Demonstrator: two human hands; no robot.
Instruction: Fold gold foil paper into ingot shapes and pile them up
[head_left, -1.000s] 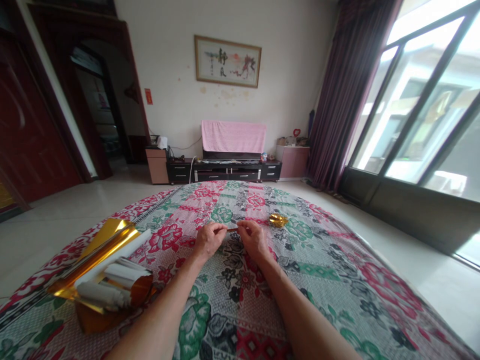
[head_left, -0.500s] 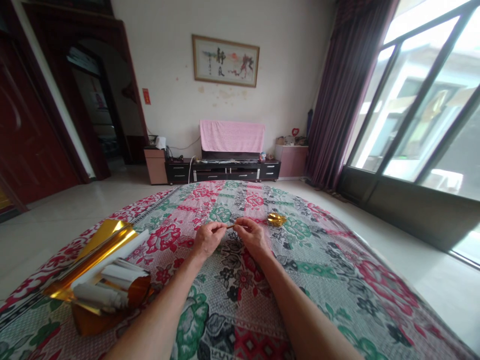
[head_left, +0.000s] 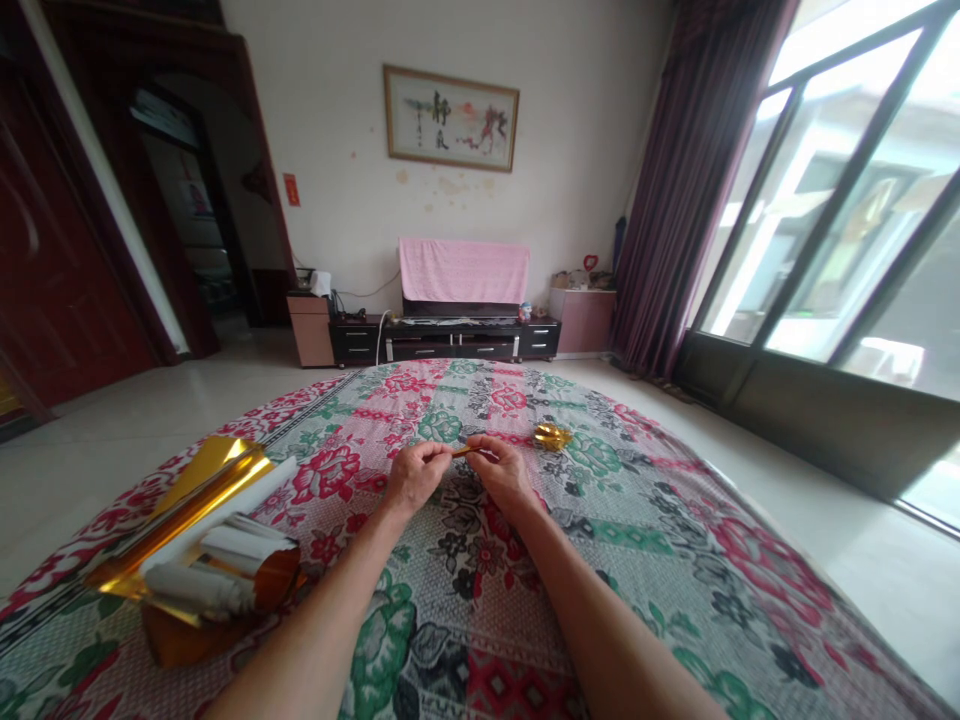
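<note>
A thin golden strip [head_left: 463, 451] is stretched between my two hands above the patterned cloth. My left hand [head_left: 415, 477] pinches its left end between thumb and fingertips. The right end is pinched by my right hand [head_left: 504, 473], whose fingers partly cover it. Just right of my right hand, a small crumpled gold foil piece [head_left: 553, 437] lies on the cloth. Gold foil sheets [head_left: 187, 510] and rolled pieces with a whitish side [head_left: 217, 570] lie to the left of my left forearm.
The patterned cloth [head_left: 637, 590] covers a large rounded surface under my arms. Beyond it stand a low black cabinet [head_left: 424, 343] and a screen draped with a pink cloth [head_left: 465, 270]. A purple curtain [head_left: 667, 200] hangs at the right beside large windows.
Slightly more of the golden strip shows between my fingertips. Both hands keep nearly the same place and grip.
</note>
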